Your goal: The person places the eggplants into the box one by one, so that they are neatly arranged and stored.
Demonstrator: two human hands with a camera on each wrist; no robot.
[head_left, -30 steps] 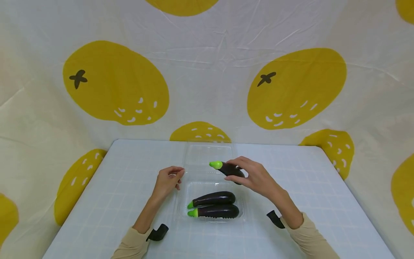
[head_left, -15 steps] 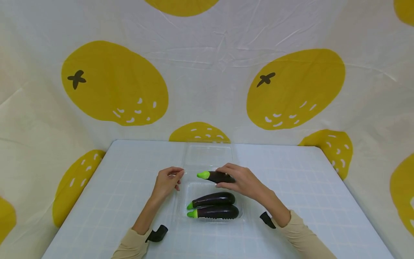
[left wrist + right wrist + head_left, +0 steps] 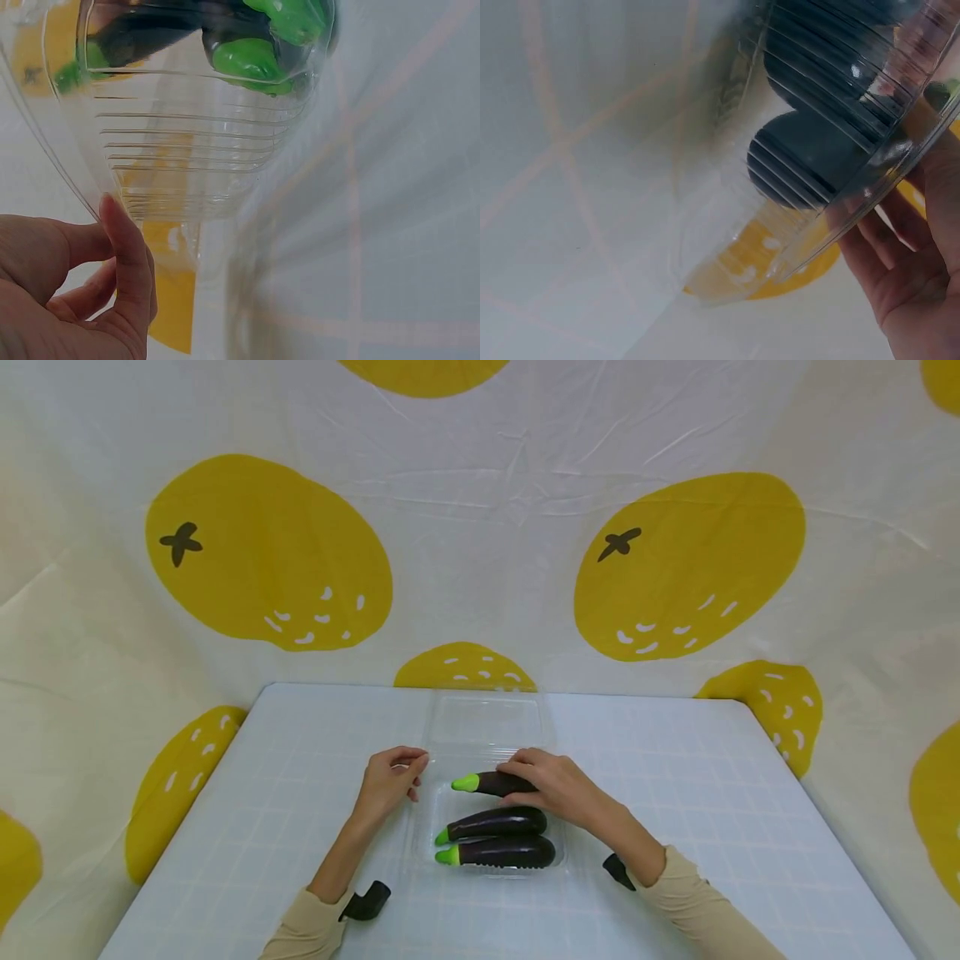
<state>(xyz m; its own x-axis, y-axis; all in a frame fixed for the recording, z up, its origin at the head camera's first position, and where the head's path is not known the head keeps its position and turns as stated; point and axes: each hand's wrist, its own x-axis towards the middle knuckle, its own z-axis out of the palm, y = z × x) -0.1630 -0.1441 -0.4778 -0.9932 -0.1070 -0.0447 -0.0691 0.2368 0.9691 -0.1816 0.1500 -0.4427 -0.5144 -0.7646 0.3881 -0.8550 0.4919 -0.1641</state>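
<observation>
My right hand [image 3: 555,787] grips a dark eggplant [image 3: 491,783] with a bright green stem end, over the far side of a clear plastic clamshell container [image 3: 564,860]. Two more eggplants, a farther one [image 3: 498,820] and a nearer one [image 3: 506,852], lie side by side in the container with their green ends to the left. At the container's far left, my left hand [image 3: 386,781] pinches the rim between thumb and finger, as the left wrist view shows. Through the ribbed clear wall [image 3: 810,165] in the right wrist view, the eggplants' dark rounded ends show; the right fingers are partly hidden behind it.
The container's clear lid [image 3: 486,720] lies folded back toward the table's far edge. A pale checked cloth covers the table [image 3: 675,760]. Behind it hangs a white curtain [image 3: 480,527] printed with large yellow fruit. Black straps with mounts sit at both wrists.
My right hand has moved left, down and nearer with the eggplant, bringing it from above the lid hinge to the container's far side. The left hand has stayed at the rim.
</observation>
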